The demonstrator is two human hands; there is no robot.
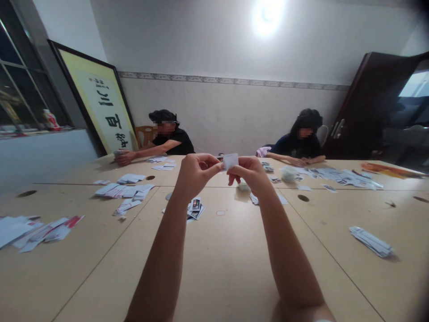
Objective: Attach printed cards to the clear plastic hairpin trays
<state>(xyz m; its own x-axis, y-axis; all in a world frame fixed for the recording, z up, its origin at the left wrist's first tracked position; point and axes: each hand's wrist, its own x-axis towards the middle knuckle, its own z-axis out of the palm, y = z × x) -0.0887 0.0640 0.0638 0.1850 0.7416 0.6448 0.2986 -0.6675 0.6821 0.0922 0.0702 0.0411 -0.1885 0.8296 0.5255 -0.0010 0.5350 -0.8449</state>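
Because the left hand (201,173) and right hand (250,173) pinch the small white card (230,160) by its edges, at twelve o'clock above the tabletop (217,268), an uneven grip might crease or drop it near the picture cards (195,205) at eleven.

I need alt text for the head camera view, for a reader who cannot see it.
Two bare hands, left and right, hold up a small white paper card above a light wooden table. Paper slips and photo cards lie around; two people sit across.
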